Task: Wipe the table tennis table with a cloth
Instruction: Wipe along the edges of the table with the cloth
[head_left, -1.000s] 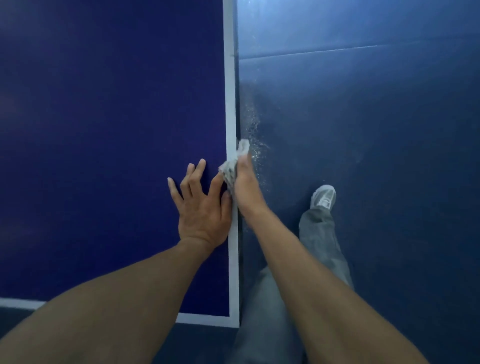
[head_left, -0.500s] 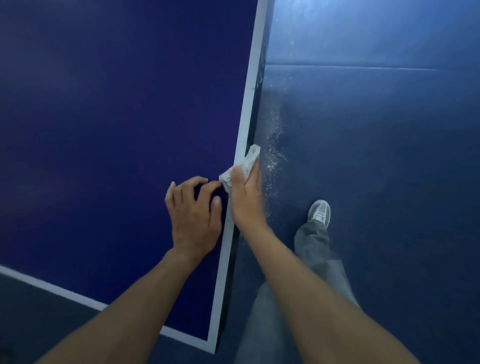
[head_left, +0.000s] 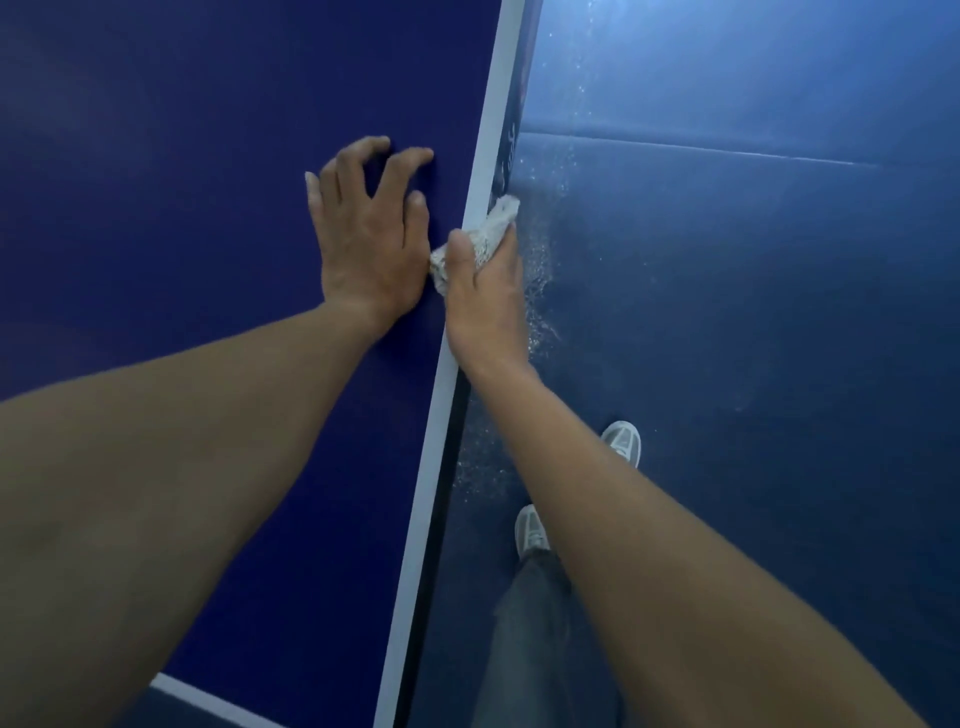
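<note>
right hand (head_left: 483, 296) apparently gripping cloth (head_left: 491, 231), table (head_left: 182, 156) edge

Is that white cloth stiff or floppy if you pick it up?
Probably floppy: the cloth is bunched and creased inside the right hand. Likely light, since one hand holds it against the table edge. Its rough weave probably grips rather than slides.

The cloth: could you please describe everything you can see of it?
The cloth is off-white, coarse-woven and crumpled into a wad. The right hand grips it, thumb on top, pressing it against the side edge of the table, by the white border. One end pokes out ahead of the fingers; another corner shows near the left hand, contact unclear.
</note>
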